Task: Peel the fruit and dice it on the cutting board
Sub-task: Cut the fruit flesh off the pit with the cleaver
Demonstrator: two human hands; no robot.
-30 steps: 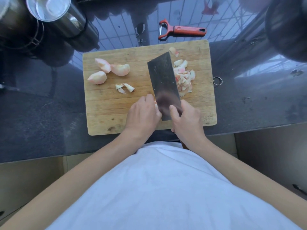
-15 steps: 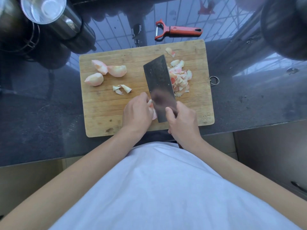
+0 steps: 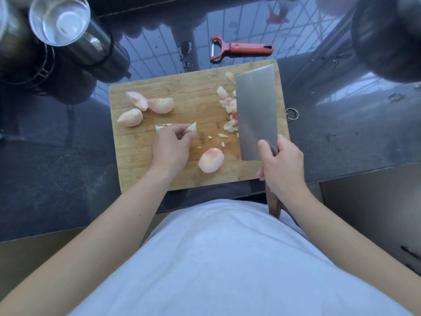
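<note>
Wooden board (image 3: pixel 159 174): dicing underway. Left hand (image 3: pixel 169 148) pinches a wedge (image 3: pixel 191 128), right hand (image 3: pixel 281 164) grips cleaver (image 3: pixel 256 110) (flat, aside); next, steady wedge, chop.

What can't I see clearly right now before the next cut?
Head view only:
- Part of the diced pile: covered by the flat cleaver.
- Cleaver handle: wrapped by the right hand; only its end shows.
- Small piece pinched by the left hand: its fingers hide some of it.
- Dark vessel, top right: cut by the frame edge.
- Near board edge: partly behind the forearms.
</note>
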